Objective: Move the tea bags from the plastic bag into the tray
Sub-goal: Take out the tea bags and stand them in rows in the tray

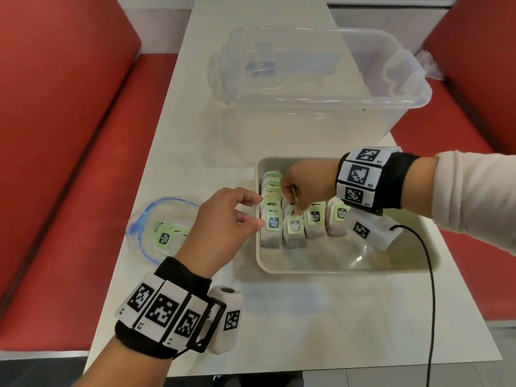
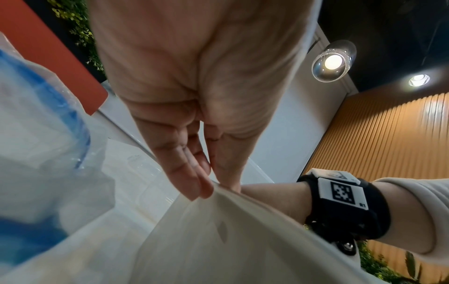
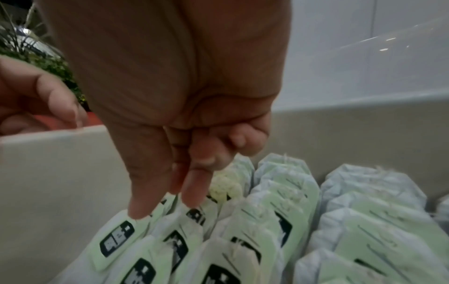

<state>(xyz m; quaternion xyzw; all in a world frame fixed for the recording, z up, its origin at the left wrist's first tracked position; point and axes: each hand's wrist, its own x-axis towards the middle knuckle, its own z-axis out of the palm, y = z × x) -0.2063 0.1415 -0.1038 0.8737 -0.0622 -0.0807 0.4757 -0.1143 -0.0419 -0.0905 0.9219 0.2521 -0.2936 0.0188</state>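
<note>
Green-tagged tea bags point(image 1: 300, 219) reading "McCoy teas" stand in rows in cream tray point(image 1: 346, 268), frame centre. Right hand point(image 1: 305, 187) grip pinches among them; what it holds, cannot tell. Left hand point(image 1: 223, 219) grip loose at tray edge. Plastic bag point(image 1: 162, 227) lower left on table point(image 1: 307, 317), bags inside.

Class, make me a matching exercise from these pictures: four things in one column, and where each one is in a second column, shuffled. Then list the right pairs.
Things:
1. plastic bag
2. tea bag rows
3. clear storage box
4. left hand

Places:
A. at the tray's left rim, fingertips touching it
B. on the table left of the tray, a few tea bags inside
C. standing in the tray, under the right hand
D. on the table beyond the tray

Pairs: 1-B, 2-C, 3-D, 4-A
</note>
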